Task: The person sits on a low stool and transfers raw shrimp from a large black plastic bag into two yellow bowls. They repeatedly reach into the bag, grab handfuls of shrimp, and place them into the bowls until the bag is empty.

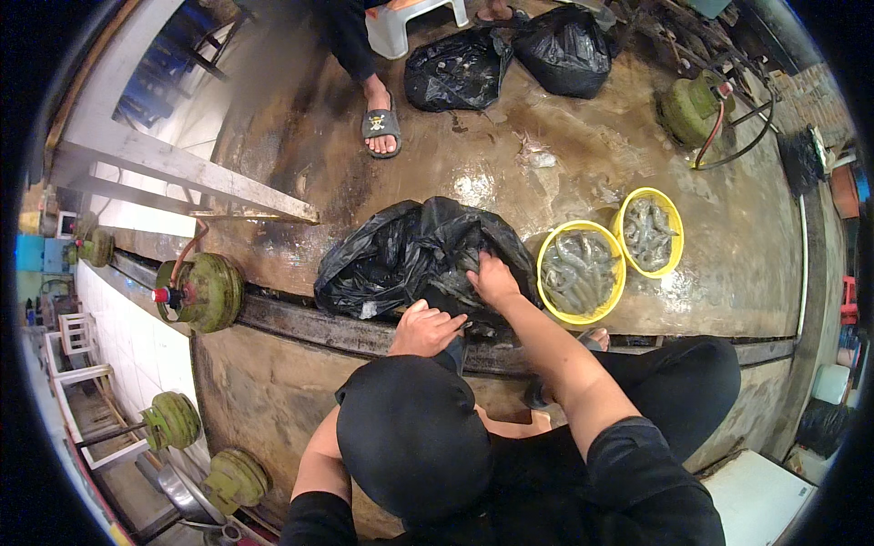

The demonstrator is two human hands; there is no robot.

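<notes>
In front of me a black plastic bag (375, 239) lies open on the wet floor, its rim crumpled. My right hand (495, 278) reaches into the bag's right part, fingertips at a wet, greyish heap (454, 280) that may be shrimp. Whether those fingers grip anything is hidden. At the bag's near edge is my left hand (425, 329), with its fingers bent and pointing right; whether something small is pinched there is unclear. To the right of the bag stands a yellow basket (623, 283) filled with raw shrimp (580, 269). A second yellow basket (680, 252), also with shrimp (647, 232), touches it.
A drain channel (328, 333) crosses the floor near my feet. Green gas cylinders stand left (215, 293) and far right (686, 109). Two more black bags (454, 72) (567, 54) lie ahead, beside another person's sandalled foot (381, 126) and a plastic stool (389, 31). A white wooden beam (205, 174) juts from the left.
</notes>
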